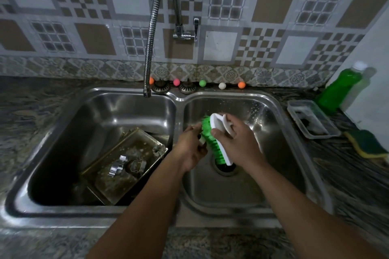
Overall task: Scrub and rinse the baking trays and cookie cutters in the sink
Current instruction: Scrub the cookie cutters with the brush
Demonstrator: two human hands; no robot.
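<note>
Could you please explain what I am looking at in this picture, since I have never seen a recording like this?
There is no machine here: one camera worn on a person's head looks down at their two bare hands over a double stainless-steel sink. The right hand holds a white-backed scrubbing brush with green bristles over the right basin. The left hand presses a small item against the bristles; it is too hidden to name. In the left basin a dirty rectangular metal baking tray leans with shiny metal cookie cutters on it. On the counter at right stand a green soap bottle, a clear plastic tray and a green-and-yellow sponge.
</note>
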